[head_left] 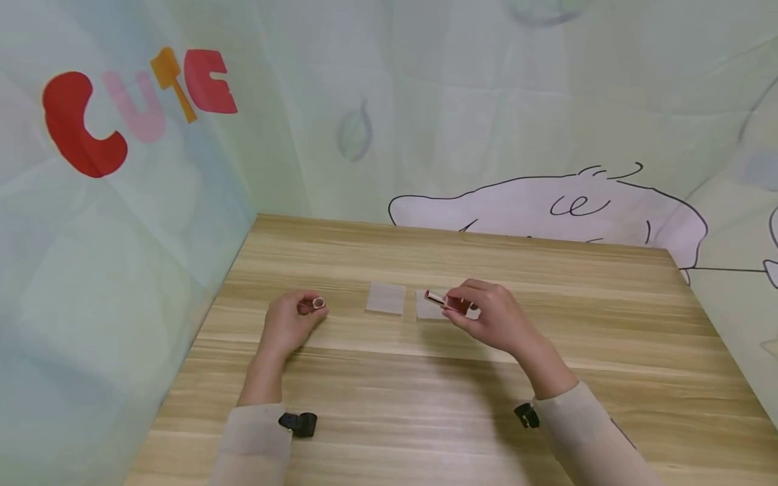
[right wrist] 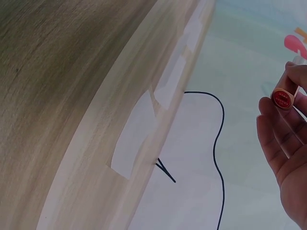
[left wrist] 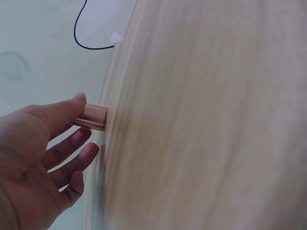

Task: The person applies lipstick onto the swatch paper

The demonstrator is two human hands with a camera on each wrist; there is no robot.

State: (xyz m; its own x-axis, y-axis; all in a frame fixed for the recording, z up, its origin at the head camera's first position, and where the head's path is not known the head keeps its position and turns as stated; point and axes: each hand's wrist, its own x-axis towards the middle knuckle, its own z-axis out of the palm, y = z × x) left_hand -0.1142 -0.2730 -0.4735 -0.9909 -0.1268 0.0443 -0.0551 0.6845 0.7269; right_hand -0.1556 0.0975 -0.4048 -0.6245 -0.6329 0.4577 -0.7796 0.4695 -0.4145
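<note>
On the left side of the table, my left hand (head_left: 290, 324) pinches a short, shiny rose-gold lipstick cap (left wrist: 95, 116) between thumb and fingertips. Its hollow end (head_left: 319, 303) faces up in the head view. Over to the right, my right hand (head_left: 491, 312) holds a lipstick tube (head_left: 436, 298) by its base, tilted above a white paper square. In the right wrist view, a round red label shows on the end of the lipstick base (right wrist: 283, 98). The tip of the lipstick is too small to make out.
A white paper square (head_left: 385, 298) lies mid-table, and a second paper square (head_left: 427, 312) is partly covered by the right hand. The wooden table (head_left: 389, 391) meets a printed cloth backdrop (head_left: 304, 135) at the back and left. Dark straps show near both sleeves.
</note>
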